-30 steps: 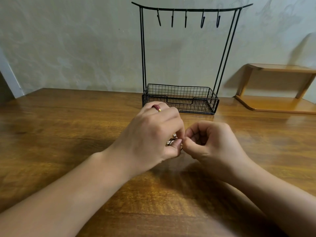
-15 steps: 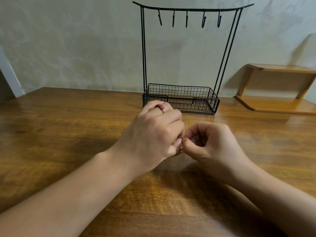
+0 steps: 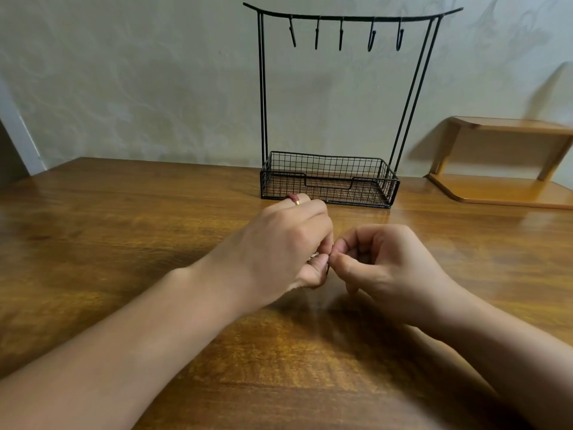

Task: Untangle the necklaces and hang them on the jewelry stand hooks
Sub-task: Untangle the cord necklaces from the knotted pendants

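Both hands meet low over the middle of the wooden bench (image 3: 93, 231), fingertips nearly touching each other. The left hand (image 3: 279, 246) comes in from the lower left with its back to the camera; its fingers (image 3: 313, 218) are curled tight and the thumb is tucked under, pinching something small. A red and gold ring (image 3: 294, 200) sits on one of its fingers. The right hand (image 3: 387, 265) faces it from the right, its fingers curled inward and thumb and forefinger pressed together at the same spot.

Between the two pinches only a tiny glint of the necklaces (image 3: 311, 259) shows, a speck of pale metal by the left thumb. Most of the tangle is hidden behind the left hand, so it seems to be held there by both hands, though how much each one grips cannot be told.

Behind the hands, near the wall (image 3: 139, 88), the black wire jewelry stand (image 3: 263, 88) stands upright on the bench. Its curved top bar carries five hooks (image 3: 341, 34), all of them bare. A wire basket (image 3: 328, 178) forms its base, just beyond the left knuckles in this view.

To the right, against the wall, a small wooden shelf (image 3: 508, 125) rests on the bench, well apart from the hands. A pale strip of door frame (image 3: 18, 135) shows at the far left edge.
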